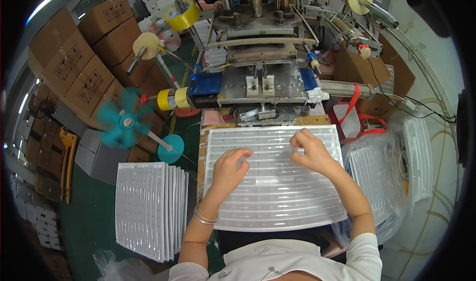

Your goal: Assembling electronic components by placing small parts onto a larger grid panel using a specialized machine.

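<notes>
Cardboard boxes [74, 63] behind; both curled hands, left hand [229, 168] and right hand [310, 152], pinch at the ribbed translucent plastic tray [277, 201].

A teal fan [122, 123] spins at the left, beside stacked cardboard boxes [82, 63]. A stack of white ribbed trays [151, 209] stands on the green floor — behind, a metal press machine [258, 58] and a yellow tape roll [181, 14].
</notes>
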Available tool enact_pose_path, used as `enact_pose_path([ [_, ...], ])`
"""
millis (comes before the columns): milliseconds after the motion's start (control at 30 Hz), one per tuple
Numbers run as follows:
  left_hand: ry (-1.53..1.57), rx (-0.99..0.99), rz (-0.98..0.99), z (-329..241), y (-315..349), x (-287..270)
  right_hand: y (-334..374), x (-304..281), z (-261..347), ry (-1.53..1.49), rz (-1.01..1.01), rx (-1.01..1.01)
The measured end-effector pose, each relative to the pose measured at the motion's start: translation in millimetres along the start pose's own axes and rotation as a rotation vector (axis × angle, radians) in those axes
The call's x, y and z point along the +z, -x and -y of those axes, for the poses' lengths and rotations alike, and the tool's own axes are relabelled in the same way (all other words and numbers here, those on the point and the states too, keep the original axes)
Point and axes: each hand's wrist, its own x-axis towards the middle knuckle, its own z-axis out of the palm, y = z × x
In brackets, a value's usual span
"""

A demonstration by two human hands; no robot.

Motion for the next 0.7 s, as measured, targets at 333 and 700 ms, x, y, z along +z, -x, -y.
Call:
enact_pose_path([
  [333,-0.546,0.381,-0.262,3,-108,-2,-45,-27,-43,-0.677,-0.369,0.268],
  [700,-0.790,0.415,0.011,-44,-202,12,-131,-39,-26,-0.087,-0.609,-0.039],
])
